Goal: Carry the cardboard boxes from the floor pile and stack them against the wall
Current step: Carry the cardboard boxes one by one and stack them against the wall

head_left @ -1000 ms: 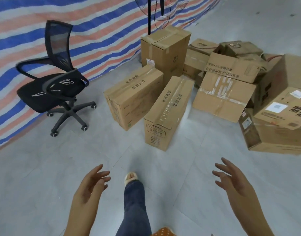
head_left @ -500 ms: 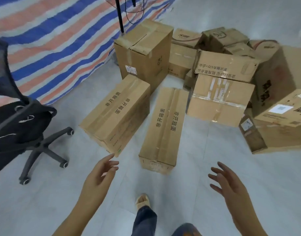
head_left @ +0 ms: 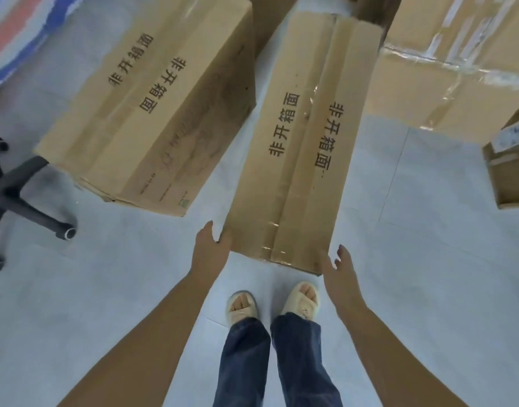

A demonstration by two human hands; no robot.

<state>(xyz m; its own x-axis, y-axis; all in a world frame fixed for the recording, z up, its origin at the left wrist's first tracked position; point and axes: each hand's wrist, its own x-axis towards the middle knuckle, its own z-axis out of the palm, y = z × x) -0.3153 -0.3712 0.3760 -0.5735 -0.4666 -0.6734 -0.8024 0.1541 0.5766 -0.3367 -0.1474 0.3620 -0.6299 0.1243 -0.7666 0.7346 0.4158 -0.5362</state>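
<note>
both hands' grip apart: left hand (head_left: 210,250), right hand (head_left: 339,268) flank narrow box (head_left: 303,142); fingertips hidden

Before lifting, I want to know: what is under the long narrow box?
The narrow box lies flat on the floor. Its underside is covered, so anything beneath cannot be seen.

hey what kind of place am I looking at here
Probably a storeroom or warehouse-type workspace. Sealed cardboard boxes, like the long box at the person's feet, lie on a bare tiled floor; a striped tarp hangs at the edge, and an office chair base stands nearby.
</note>
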